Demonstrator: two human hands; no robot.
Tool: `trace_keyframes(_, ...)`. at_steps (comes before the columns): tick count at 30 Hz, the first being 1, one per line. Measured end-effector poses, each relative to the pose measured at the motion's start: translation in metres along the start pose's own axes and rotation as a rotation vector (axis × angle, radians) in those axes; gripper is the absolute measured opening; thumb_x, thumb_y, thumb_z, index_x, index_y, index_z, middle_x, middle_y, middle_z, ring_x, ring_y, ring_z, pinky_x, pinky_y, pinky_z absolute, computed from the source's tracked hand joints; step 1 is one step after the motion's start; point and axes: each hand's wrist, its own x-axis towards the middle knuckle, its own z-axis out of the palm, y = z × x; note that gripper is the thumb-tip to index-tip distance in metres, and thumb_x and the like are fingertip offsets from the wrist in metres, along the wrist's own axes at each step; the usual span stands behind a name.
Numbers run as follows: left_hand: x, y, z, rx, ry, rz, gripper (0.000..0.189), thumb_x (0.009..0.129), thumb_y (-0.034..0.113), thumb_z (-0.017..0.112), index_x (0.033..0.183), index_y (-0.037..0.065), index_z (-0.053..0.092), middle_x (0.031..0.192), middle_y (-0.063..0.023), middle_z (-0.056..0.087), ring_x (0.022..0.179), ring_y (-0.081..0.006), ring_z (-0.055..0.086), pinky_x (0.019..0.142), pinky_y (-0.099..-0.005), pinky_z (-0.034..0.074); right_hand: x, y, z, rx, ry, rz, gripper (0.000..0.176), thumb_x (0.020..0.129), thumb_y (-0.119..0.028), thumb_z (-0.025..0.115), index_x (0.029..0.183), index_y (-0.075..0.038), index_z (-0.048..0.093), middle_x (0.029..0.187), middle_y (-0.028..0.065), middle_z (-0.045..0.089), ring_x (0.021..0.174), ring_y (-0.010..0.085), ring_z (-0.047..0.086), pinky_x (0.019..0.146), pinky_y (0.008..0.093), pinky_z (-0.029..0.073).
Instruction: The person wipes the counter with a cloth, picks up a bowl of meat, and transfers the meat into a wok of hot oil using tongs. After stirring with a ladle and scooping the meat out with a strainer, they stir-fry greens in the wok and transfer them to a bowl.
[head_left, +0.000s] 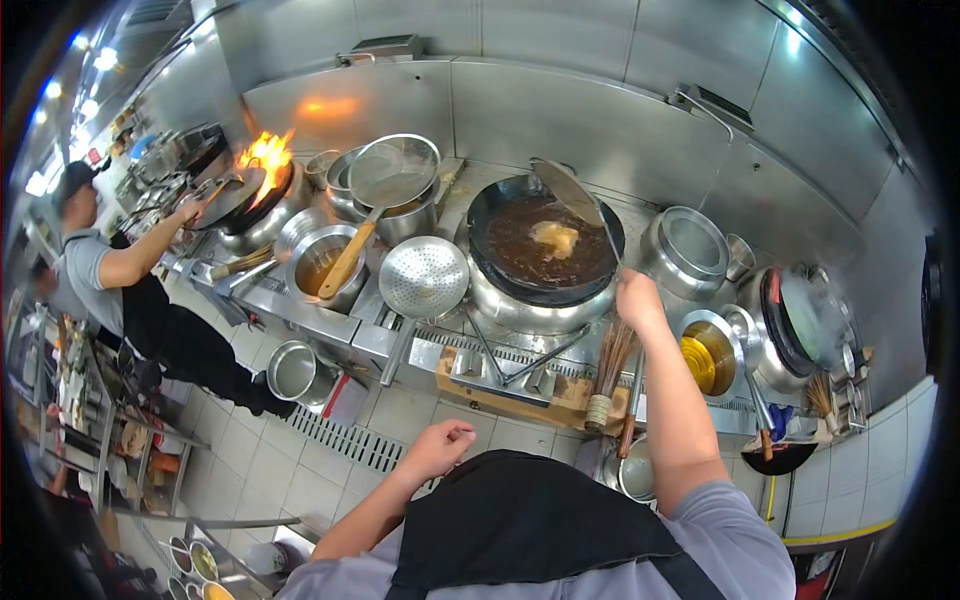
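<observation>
My right hand (pixel 640 298) is closed round the handle of a long-handled metal skimmer (pixel 570 192). Its broad head is tilted nearly edge-on above the far right side of a black wok (pixel 480 215). Dark liquid fills much of the wok, and a golden piece of food (pixel 554 239) lies in it. Off the counter, in front of my waist, my left hand (pixel 440 448) has its fingers curled in, with nothing seen in them. A perforated metal strainer (pixel 424 278) rests left of the wok. A bamboo brush (pixel 606 385) lies below my right hand.
Left stand a pot with a wooden-handled sieve (pixel 394 172) and a pot of brown liquid (pixel 318 268). A bowl of yellow oil (pixel 700 366) and a steaming wok (pixel 800 318) are at right. Another person (pixel 130 270) works at a flaming wok (pixel 262 200) far left.
</observation>
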Motion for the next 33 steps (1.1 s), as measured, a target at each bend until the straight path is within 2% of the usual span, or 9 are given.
trace_keyframes(4, -0.019, 0.001, 0.008, -0.028, 0.085, -0.061, 0.033, 0.088, 0.026, 0.061, 0.108, -0.001, 0.061, 0.077, -0.0078, 0.062, 0.061, -0.0139, 0.06, 0.058, -0.0287, 0.05, 0.007, 0.031, 0.011, -0.007, -0.031, 0.024, 0.025, 0.082, -0.01, 0.05, 0.1, 0.005, 0.06, 0.096, 0.0314, 0.06, 0.096, 0.046, 0.057, 0.086, 0.0474, 0.045)
trace_keyframes(6, -0.027, -0.007, 0.013, 0.002, 0.106, -0.073, 0.033, 0.088, 0.026, 0.061, 0.107, -0.001, 0.062, 0.075, -0.0074, 0.062, 0.06, -0.0135, 0.061, 0.058, -0.0283, 0.049, 0.017, 0.051, 0.039, 0.002, 0.069, -0.071, 0.019, 0.083, -0.009, 0.049, 0.089, 0.006, 0.059, 0.082, 0.0285, 0.063, 0.078, 0.0424, 0.063, 0.068, 0.0475, 0.05)
trace_keyframes(8, -0.031, -0.012, 0.017, 0.033, 0.121, -0.077, 0.033, 0.088, 0.026, 0.061, 0.107, -0.001, 0.062, 0.074, -0.007, 0.062, 0.059, -0.0132, 0.061, 0.057, -0.0279, 0.049, 0.021, 0.047, 0.044, 0.463, -0.186, 0.385, 0.013, 0.084, -0.008, 0.048, 0.078, 0.002, 0.053, 0.064, 0.0168, 0.056, 0.054, 0.0283, 0.058, 0.043, 0.0397, 0.044)
trace_keyframes(11, -0.037, -0.013, 0.021, 0.035, 0.14, -0.092, 0.033, 0.088, 0.027, 0.061, 0.107, -0.001, 0.062, 0.071, -0.0062, 0.062, 0.057, -0.0127, 0.06, 0.057, -0.0275, 0.049, 0.017, 0.029, 0.053, 1.032, -0.198, 0.603, 0.013, 0.086, -0.006, 0.046, 0.074, -0.001, 0.046, 0.058, 0.0059, 0.045, 0.044, 0.0139, 0.044, 0.033, 0.0281, 0.032)
trace_keyframes(16, -0.037, -0.008, 0.02, -0.004, 0.139, -0.101, 0.034, 0.088, 0.028, 0.061, 0.107, 0.0, 0.062, 0.072, -0.0066, 0.063, 0.058, -0.0132, 0.06, 0.057, -0.0277, 0.049, 0.036, 0.017, 0.067, 1.371, -0.269, 0.767, 0.013, 0.087, -0.003, 0.043, 0.075, 0.0, 0.046, 0.058, 0.0049, 0.045, 0.044, 0.0127, 0.041, 0.035, 0.0254, 0.031)
trace_keyframes(22, -0.032, -0.018, 0.012, -0.026, 0.178, -0.079, 0.034, 0.088, 0.026, 0.061, 0.108, -0.001, 0.062, 0.073, -0.0067, 0.063, 0.059, -0.0124, 0.06, 0.055, -0.0268, 0.048, 0.042, 0.009, 0.025, 0.469, -0.223, 0.26, 0.017, 0.083, -0.008, 0.044, 0.073, 0.002, 0.054, 0.059, 0.0123, 0.054, 0.046, 0.0208, 0.054, 0.038, 0.034, 0.037)
trace_keyframes(25, -0.032, -0.023, 0.003, -0.075, 0.179, -0.09, 0.032, 0.088, 0.024, 0.061, 0.108, -0.001, 0.061, 0.075, -0.0066, 0.063, 0.059, -0.0114, 0.06, 0.055, -0.0259, 0.048, 0.052, 0.039, 0.014, 0.008, -0.022, -0.107, 0.025, 0.08, -0.011, 0.046, 0.093, 0.005, 0.061, 0.078, 0.0282, 0.062, 0.068, 0.0366, 0.063, 0.065, 0.042, 0.049)
trace_keyframes(26, -0.033, -0.026, 0.001, -0.079, 0.18, -0.089, 0.032, 0.088, 0.024, 0.061, 0.108, -0.001, 0.061, 0.075, -0.0066, 0.063, 0.059, -0.0114, 0.06, 0.055, -0.0259, 0.048, 0.034, 0.022, -0.013, 0.027, -0.081, -0.059, 0.025, 0.08, -0.015, 0.05, 0.091, 0.004, 0.063, 0.091, 0.0303, 0.061, 0.092, 0.0438, 0.059, 0.081, 0.0474, 0.047)
trace_keyframes(33, -0.028, -0.025, -0.011, -0.07, 0.188, -0.108, 0.028, 0.09, 0.019, 0.06, 0.104, -0.004, 0.061, 0.073, -0.0041, 0.061, 0.059, -0.0098, 0.058, 0.055, -0.025, 0.049, -0.025, -0.001, -0.037, -0.021, -0.135, -0.114, 0.022, 0.081, -0.014, 0.05, 0.089, 0.003, 0.062, 0.09, 0.0303, 0.06, 0.091, 0.0458, 0.057, 0.08, 0.0479, 0.046)
